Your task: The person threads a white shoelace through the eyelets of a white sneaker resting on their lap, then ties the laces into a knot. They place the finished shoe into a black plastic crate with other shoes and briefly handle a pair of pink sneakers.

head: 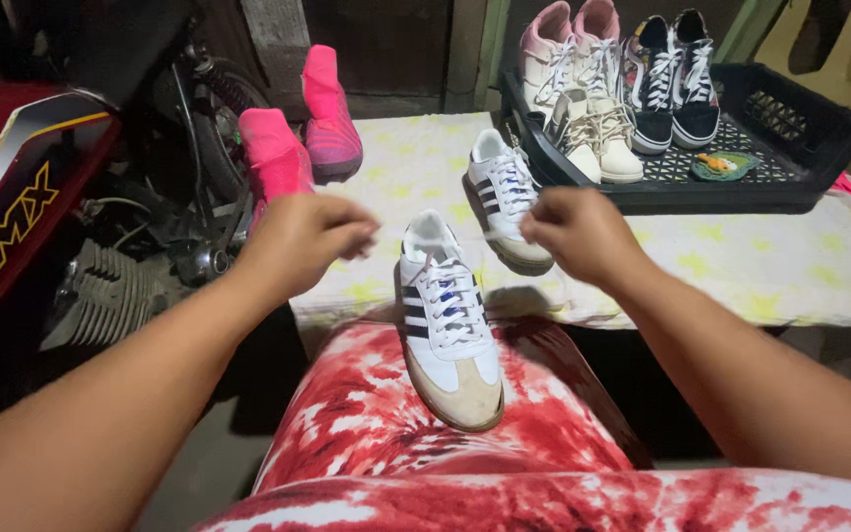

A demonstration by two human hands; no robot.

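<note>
A white sneaker (pixel 448 335) with dark side stripes and a tan toe lies on my lap, on red and white patterned cloth (pixel 366 433). Its toe points toward me and its white laces are threaded. My left hand (pixel 305 239) hovers above and left of the shoe's heel end with fingers pinched together. My right hand (pixel 575 233) is held to the upper right of the shoe, pinched the same way. Each hand appears to hold one thin lace end, though the ends are hard to make out. The matching second sneaker (pixel 504 202) stands on the table between my hands.
A low table with a yellow-patterned white cloth (pixel 741 266) stands in front of me. A black plastic tray (pixel 800 128) on it holds several pairs of sneakers and a small green item. Two pink shoes (pixel 297 133) stand at the table's left. A red motorcycle (pixel 12 197) is parked close on my left.
</note>
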